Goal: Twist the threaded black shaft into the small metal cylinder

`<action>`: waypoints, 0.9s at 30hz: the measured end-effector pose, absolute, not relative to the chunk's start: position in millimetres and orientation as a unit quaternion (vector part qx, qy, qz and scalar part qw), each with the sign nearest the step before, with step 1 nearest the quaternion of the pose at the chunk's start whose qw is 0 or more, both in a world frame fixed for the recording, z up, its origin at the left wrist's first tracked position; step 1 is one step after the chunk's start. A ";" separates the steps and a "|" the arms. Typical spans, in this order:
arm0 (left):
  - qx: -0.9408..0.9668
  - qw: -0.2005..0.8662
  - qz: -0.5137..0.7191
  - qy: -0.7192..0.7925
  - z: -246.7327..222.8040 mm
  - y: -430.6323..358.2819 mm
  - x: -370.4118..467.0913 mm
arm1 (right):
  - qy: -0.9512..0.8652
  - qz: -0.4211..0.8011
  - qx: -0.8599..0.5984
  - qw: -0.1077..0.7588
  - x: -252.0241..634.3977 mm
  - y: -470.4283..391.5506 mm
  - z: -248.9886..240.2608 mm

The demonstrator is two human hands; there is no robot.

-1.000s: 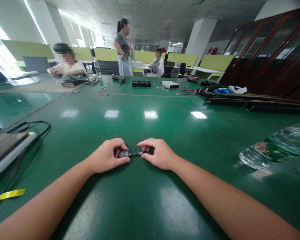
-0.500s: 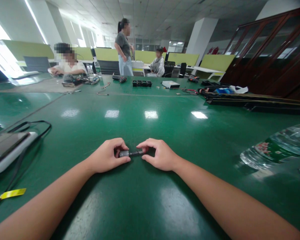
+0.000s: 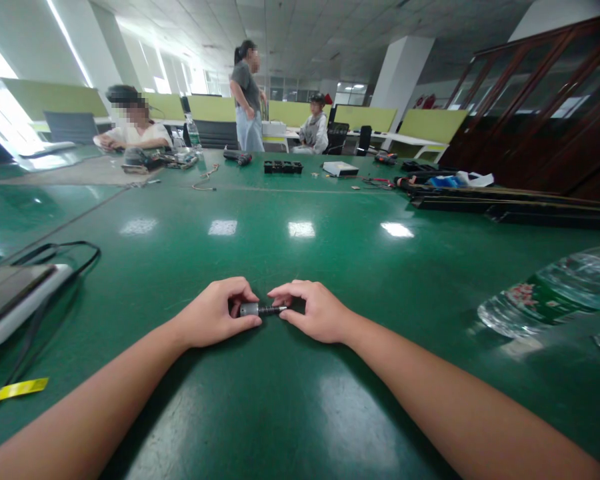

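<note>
Glossy green tabletop (image 3: 250,253) fills most of my head view, with a water bottle (image 3: 545,293) lying on its side at the right. Directly ahead, between the two hands, is a small motor-like cylinder (image 3: 250,309), roughly level and just over or on the surface; I can't tell which. I'd judge it light but dense for its size, rigid, and a little slippery on its smooth barrel, so I'd take hold around that barrel and go gently on the thin end. It looks dull silver-grey, with a narrower black, ribbed shaft (image 3: 269,311) pointing right to a bright tip. My left hand (image 3: 213,313) pinches the barrel between thumb and curled fingers. My right hand (image 3: 323,312) curves about the tip, thumb and forefinger apart; whether it grips, I can't tell.
</note>
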State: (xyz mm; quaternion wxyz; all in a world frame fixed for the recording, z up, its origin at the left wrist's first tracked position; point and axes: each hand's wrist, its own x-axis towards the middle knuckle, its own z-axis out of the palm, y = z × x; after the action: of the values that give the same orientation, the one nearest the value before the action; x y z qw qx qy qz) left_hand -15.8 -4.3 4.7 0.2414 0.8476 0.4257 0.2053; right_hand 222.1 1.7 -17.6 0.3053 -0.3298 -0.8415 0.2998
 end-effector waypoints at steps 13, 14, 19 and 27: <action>0.854 0.252 0.173 0.421 7.6 -5.8 -14.8 | -0.840 0.288 -0.333 0.316 221.9 2.5 -20.1; 0.855 0.253 0.171 0.420 7.7 -5.8 -15.0 | -0.840 0.289 -0.331 0.318 222.0 2.4 -20.1; 0.860 0.256 0.168 0.409 7.8 -5.6 -14.7 | -0.838 0.298 -0.324 0.322 221.9 1.1 -20.6; 0.853 0.265 0.163 0.420 7.9 -6.1 -13.0 | -0.840 0.294 -0.328 0.316 221.5 -0.8 -17.3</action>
State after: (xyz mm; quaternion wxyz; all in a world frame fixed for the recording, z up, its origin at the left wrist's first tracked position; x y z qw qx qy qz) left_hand -13.0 -6.1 7.9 0.2646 0.8527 0.4200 0.1627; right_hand 221.5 -0.8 -17.3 0.3159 -0.3281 -0.8404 0.2938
